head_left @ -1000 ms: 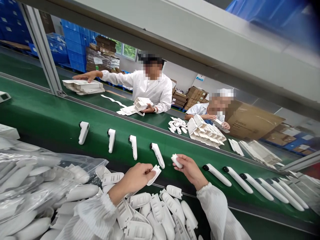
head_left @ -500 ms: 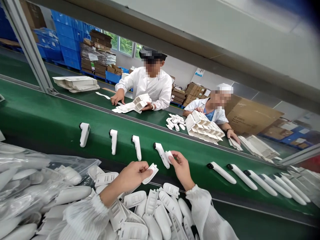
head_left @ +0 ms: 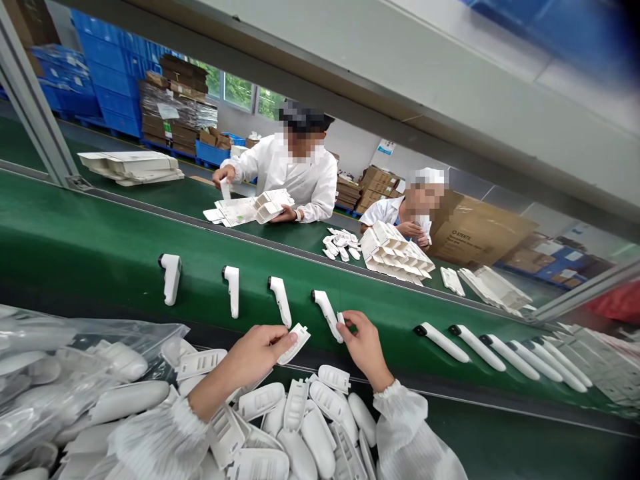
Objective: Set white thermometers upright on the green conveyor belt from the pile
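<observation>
My left hand (head_left: pixel 263 347) pinches a white battery cover (head_left: pixel 296 344) between thumb and fingers, its ribbed inner side facing up. My right hand (head_left: pixel 363 340) holds another white battery cover (head_left: pixel 341 319), seen nearly edge-on, right beside the handle of a white gun-shaped thermometer (head_left: pixel 326 312) on the green belt. Whether cover and handle touch is hard to tell. Further left on the belt lie three more thermometers, the nearest being a black-tipped thermometer (head_left: pixel 280 300). Below my hands is a heap of loose battery covers (head_left: pixel 300 407).
A clear plastic bag (head_left: pixel 100 333) of white covers lies at left. Several thermometers (head_left: pixel 477 347) rest in a row on the right of the green belt (head_left: pixel 120 233). Across it, two co-workers handle white cartons (head_left: pixel 395 253). A metal beam (head_left: pixel 350 73) runs overhead.
My right hand's cover has turned from face-on to nearly edge-on beside the thermometer. My left hand still holds its cover. One co-worker has lifted a white strip; the other has raised a white piece.
</observation>
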Demonstrator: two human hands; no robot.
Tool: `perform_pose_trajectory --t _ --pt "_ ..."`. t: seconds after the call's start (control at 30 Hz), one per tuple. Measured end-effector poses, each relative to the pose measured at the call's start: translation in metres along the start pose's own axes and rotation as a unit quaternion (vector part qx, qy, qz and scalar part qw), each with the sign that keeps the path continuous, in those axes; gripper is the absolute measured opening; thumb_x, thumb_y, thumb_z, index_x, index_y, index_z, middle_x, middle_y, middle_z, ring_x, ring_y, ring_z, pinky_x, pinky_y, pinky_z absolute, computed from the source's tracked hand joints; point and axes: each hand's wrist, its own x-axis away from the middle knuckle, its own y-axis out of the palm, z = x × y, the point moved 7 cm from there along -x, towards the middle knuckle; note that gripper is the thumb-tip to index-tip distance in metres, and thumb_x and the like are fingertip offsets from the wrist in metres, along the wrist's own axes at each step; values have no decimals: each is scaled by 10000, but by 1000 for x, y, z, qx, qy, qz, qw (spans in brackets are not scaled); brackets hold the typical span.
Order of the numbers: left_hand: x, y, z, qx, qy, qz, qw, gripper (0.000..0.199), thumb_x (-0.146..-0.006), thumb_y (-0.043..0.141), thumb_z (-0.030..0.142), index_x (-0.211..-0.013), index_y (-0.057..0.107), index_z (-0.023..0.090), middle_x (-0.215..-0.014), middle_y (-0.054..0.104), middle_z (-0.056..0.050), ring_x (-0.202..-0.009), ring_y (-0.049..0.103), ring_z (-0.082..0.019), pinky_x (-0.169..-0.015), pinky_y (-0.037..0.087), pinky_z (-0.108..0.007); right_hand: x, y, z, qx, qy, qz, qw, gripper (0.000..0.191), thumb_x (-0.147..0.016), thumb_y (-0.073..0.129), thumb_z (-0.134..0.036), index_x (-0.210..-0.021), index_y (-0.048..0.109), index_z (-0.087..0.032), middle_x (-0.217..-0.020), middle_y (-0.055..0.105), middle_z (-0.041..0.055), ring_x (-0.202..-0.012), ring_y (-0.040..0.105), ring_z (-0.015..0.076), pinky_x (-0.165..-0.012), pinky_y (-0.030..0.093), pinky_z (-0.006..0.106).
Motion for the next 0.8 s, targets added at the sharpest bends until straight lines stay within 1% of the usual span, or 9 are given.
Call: perform_pose_trajectory --t 0.1,0.23,0.3,0.4,0.5,0.57,0.7,0.73,0.8 --pt "-1 0 0 3 -8 2 1000 532 -878 435 656 -609 331 209 -569 332 51 -560 328 -131 -551 214 -282 0 -11 1 1 3 -7 1000 221 -866 587 -354 -986 699 -205 -1090 647 81 -852 606 240 -724 483 338" --pt "-1 -1 1 10 -13 7 1000 536 -865 425 668 -600 333 212 -565 324 47 -558 332 -135 -550 216 -285 0 -11 8 33 -4 -65 997 206 -857 591 -299 -1004 717 -232 -1107 651 63 -887 606 252 -837 468 376" --pt "-1 -2 2 16 -15 11 1000 537 -849 431 680 -597 338 214 -567 321 45 -560 340 -139 -550 225 -283 2 -8 13 85 -3 -78 993 274 -872 559 -253 -1105 701 -236 -1106 657 71 -911 604 269 -841 466 388" --pt "0 -2 3 36 -27 12 999 541 -833 419 706 -609 352 218 -576 331 42 -568 369 -149 -552 270 -275 5 -3 25 195 10 -74 978 438 -913 473 -178 -1339 574 -182 -1057 668 107 -952 589 299 -829 466 399" --pt "1 0 4 62 -43 2 997 553 -834 402 727 -620 363 219 -572 360 39 -554 379 -149 -554 310 -272 6 -3 33 285 -9 -75 956 435 -943 413 -143 -1350 555 -83 -1075 654 159 -990 564 323 -868 453 425" --pt "2 2 6 82 -50 -9 995 567 -830 410 741 -623 398 214 -564 381 38 -541 372 -142 -549 307 -267 5 -7 38 283 -32 -81 955 413 -963 416 -169 -1331 570 -62 -1091 650 167 -1004 559 328 -898 449 441" --pt "4 4 9 135 -77 -15 988 613 -752 488 800 -632 493 199 -541 413 37 -515 352 -129 -523 278 -254 5 -18 52 168 -41 -105 979 382 -981 488 -265 -1330 577 -138 -1156 653 111 -1037 599 279 -935 470 393" --pt "5 3 10 143 -86 -11 986 622 -728 508 811 -633 514 196 -526 421 35 -505 352 -128 -512 271 -252 4 -20 55 155 -38 -99 982 374 -980 499 -275 -1324 580 -151 -1179 647 105 -1052 604 270 -947 470 382" --pt "6 0 12 157 -98 -2 983 627 -701 535 816 -627 546 194 -484 429 29 -480 357 -131 -487 253 -251 4 -23 59 174 -34 -71 982 362 -981 498 -268 -1311 580 -143 -1191 636 118 -1072 600 276 -956 470 388"
